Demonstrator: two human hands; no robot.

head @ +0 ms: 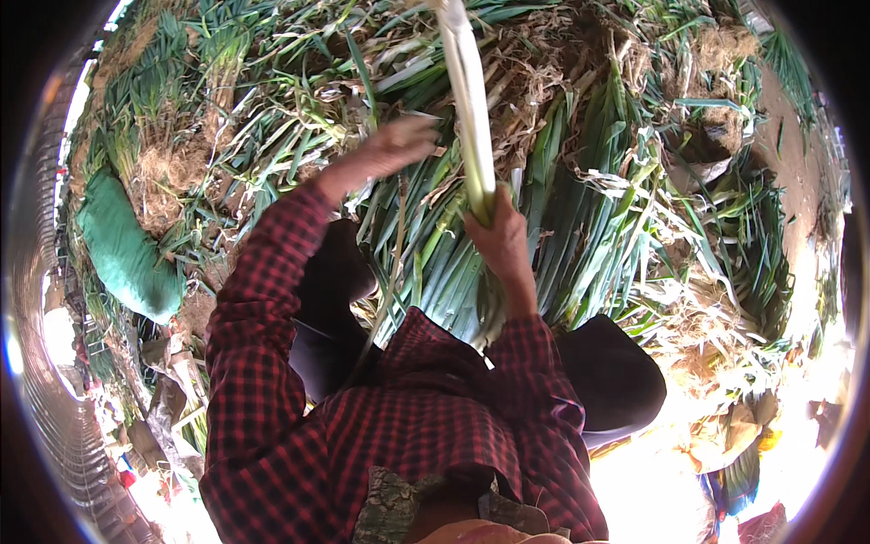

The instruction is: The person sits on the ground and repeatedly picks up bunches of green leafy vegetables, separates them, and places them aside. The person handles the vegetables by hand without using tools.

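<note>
My right hand (503, 234) grips a thick green onion or leek stalk (470, 95) near its green part. The white shaft rises away from me, and its far end reaches the top edge of the view. To the left of the stalk is my left hand (401, 144), blurred, with fingers stretched out and apart from the shaft. I see nothing clearly held in it. Below both hands, between my knees, lies a thick layer of long green leaves (448, 285). Dry peeled skins and roots (530, 81) are heaped just beyond them.
A stuffed green sack (129, 245) lies at the left beside bundled onions with fibrous roots (170, 173). More rooted stalks (700, 333) are piled at the right, near bare soil (792, 163). My dark-clad knee (612, 381) juts out at the right.
</note>
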